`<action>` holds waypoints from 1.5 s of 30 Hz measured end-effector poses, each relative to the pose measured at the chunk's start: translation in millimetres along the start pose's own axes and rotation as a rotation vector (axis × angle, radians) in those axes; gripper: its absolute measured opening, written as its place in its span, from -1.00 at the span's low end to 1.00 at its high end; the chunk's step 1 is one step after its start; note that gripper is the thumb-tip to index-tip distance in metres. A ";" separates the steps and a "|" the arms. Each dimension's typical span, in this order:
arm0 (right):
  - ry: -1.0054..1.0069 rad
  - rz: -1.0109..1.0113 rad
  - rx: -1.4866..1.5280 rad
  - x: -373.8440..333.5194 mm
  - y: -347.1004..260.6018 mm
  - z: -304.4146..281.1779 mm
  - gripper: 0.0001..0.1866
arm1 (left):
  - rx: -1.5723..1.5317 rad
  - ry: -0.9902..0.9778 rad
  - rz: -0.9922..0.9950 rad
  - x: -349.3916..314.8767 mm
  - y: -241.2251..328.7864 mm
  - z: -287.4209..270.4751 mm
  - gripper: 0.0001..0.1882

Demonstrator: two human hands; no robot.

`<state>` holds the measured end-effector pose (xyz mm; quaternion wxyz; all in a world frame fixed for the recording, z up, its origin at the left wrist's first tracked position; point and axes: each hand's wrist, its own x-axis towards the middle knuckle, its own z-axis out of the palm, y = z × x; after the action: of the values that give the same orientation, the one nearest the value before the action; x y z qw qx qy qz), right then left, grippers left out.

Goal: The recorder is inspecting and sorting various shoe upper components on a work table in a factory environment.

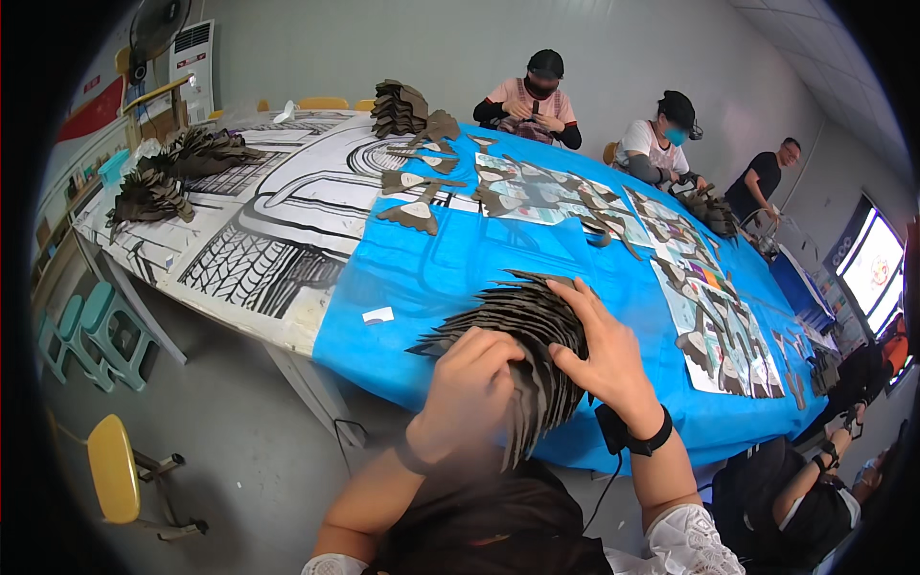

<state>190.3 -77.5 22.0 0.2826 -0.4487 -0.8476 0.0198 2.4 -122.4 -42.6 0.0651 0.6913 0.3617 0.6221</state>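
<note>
A thick fanned stack of dark grey-brown cut pieces (537, 383) with jagged edges stands on the near edge of the blue table cover, between my hands. My left hand (470, 383) closes on the stack's near left side with its fingers curled; it is slightly blurred. Against the stack's right side lies my right hand (604, 350), thumb and fingers gripping its upper edge. The lower ends of the pieces hang toward my lap. What lies beneath the stack is hidden.
Sheets with flat dark cut pieces (546, 192) lie across the blue cover (422, 278). More piles (398, 110) stand at the back and far left (149, 201). A white scrap (379, 315) lies left of my hands. Several people work around the table. A yellow chair (113, 470) stands lower left.
</note>
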 end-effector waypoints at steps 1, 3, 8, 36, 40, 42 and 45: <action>-0.010 0.010 0.009 -0.1 -1.1 -0.2 -0.23 | 0.015 0.003 0.048 1.1 -1.2 0.2 -0.80; 0.004 -0.008 -0.016 -1.1 -5.1 -0.3 -0.23 | 0.034 0.009 0.094 2.7 -2.4 0.1 -0.77; -0.003 -0.021 -0.146 -5.2 -16.0 2.6 -0.25 | 0.049 -0.076 0.095 3.4 -1.5 -2.8 -0.75; -0.059 -0.045 -0.113 -9.0 -11.1 7.5 -0.37 | 0.100 -0.057 0.209 -20.5 -5.6 -14.0 -0.68; -0.042 -0.043 -0.143 -8.6 -9.3 9.2 -0.36 | 0.114 0.147 0.187 -32.9 -3.7 -3.8 -0.69; -0.033 -0.051 -0.112 -8.7 -7.5 9.9 -0.36 | 0.154 0.168 0.215 -36.1 -6.7 -1.4 -0.70; -0.020 -0.064 -0.090 -8.6 -5.5 10.8 -0.36 | 0.245 0.204 0.281 -37.8 -12.4 -2.9 -0.71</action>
<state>184.6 -85.0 10.5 0.2539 -0.4336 -0.8643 -0.0228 -4.1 -136.3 -79.4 -0.1436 0.6712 0.3394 0.6432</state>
